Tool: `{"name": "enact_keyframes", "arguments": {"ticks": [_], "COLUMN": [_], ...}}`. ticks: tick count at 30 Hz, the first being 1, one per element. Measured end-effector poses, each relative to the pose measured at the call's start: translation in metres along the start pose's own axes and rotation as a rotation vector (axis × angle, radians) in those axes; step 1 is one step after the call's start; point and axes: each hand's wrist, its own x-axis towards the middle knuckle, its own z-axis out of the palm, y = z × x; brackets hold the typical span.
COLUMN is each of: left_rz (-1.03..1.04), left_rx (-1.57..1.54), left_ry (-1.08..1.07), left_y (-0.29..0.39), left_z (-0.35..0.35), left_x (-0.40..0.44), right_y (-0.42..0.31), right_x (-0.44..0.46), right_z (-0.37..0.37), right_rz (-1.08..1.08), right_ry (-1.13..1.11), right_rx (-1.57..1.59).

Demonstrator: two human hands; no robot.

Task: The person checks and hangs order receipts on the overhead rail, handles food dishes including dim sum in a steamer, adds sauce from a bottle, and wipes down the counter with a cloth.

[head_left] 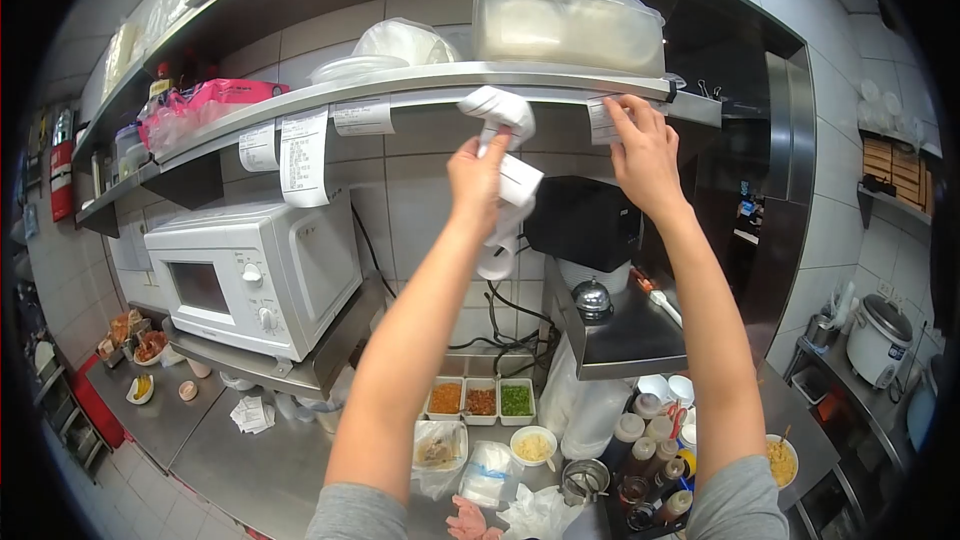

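Note:
My left hand (pixel 475 178) is closed on a bunch of curled white paper receipts (pixel 519 180) in front of the shelf. At the right part of the shelf edge, my right hand (pixel 643 145) has its fingers on a small printed receipt (pixel 603 122) that hangs from the metal rail (pixel 430 95). Farther left on the same rail hang a long receipt (pixel 303 160) and two shorter ones. Behind and below my hands is a black device (pixel 582 223).
A white microwave (pixel 255 275) stands on a lower left shelf. A plastic container (pixel 568 30) rests on the upper shelf. Below are a silver bell (pixel 592 298), trays of chopped toppings (pixel 481 400), sauce bottles (pixel 640 455) and a bowl (pixel 533 446). A rice cooker (pixel 880 340) is at the right.

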Motion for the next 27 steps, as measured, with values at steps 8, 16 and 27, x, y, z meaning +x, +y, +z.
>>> {"name": "enact_keyframes", "arguments": {"ticks": [8,16,27], "left_rz": [-0.162,-0.106,-0.124], "left_rx": [-0.163,-0.171,-0.06], "left_ry": [0.106,0.095,0.173], "left_y": [-0.009,0.002,0.007], "left_z": [0.03,0.039,-0.029], "left_x": [-0.027,-0.011,0.001], "right_y": [-0.025,-0.045,-0.046], "right_x": [-0.002,0.015,0.012], "right_z": [-0.002,0.025,0.025], "right_rz": [0.049,-0.175,-0.17], "right_ry": [0.111,-0.032,-0.027], "right_rx": [-0.047,0.022,-0.255]}}
